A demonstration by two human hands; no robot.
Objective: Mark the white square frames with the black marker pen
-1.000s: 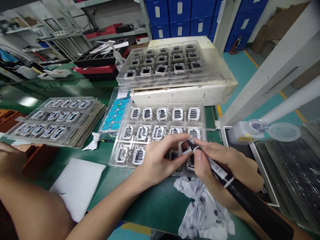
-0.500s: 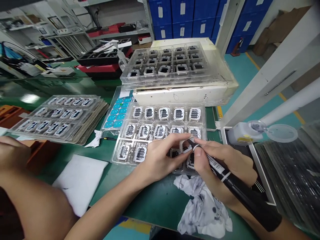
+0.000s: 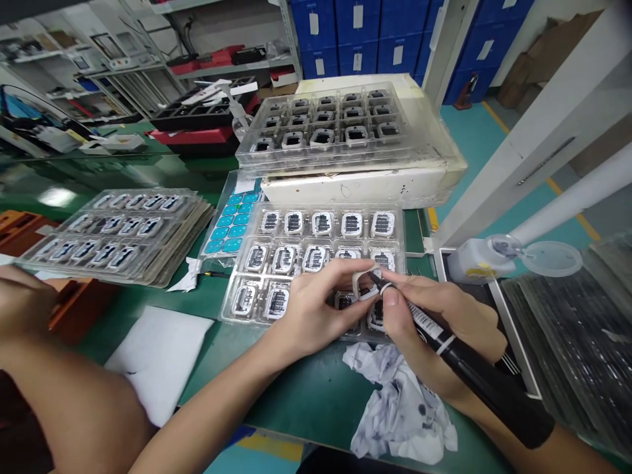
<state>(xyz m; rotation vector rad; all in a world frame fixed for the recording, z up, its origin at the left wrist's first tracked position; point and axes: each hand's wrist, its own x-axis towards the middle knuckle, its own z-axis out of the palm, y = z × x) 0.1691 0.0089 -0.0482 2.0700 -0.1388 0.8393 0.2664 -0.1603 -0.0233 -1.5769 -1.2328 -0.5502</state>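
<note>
My left hand (image 3: pixel 316 309) pinches a small white-framed part (image 3: pixel 364 284) above the clear blister tray (image 3: pixel 237 311), which holds rows of similar white-and-black parts. My right hand (image 3: pixel 444 329) grips a thick black marker pen (image 3: pixel 474 372) with a white label. The pen's tip touches the held part. Both hands hover over the tray's near right corner, hiding the pockets beneath.
A crumpled, ink-stained wipe (image 3: pixel 402 411) lies under my right wrist. A white sheet (image 3: pixel 158 359) lies to the left. Stacked trays (image 3: pixel 116 230) sit far left, another filled tray (image 3: pixel 326 125) rests on a white box (image 3: pixel 360 187). A white dispenser bottle (image 3: pixel 476 260) stands right. Another person's arm (image 3: pixel 54 388) crosses the lower left.
My hands keep nearly the same pose on the part and pen. The view shifted slightly.
</note>
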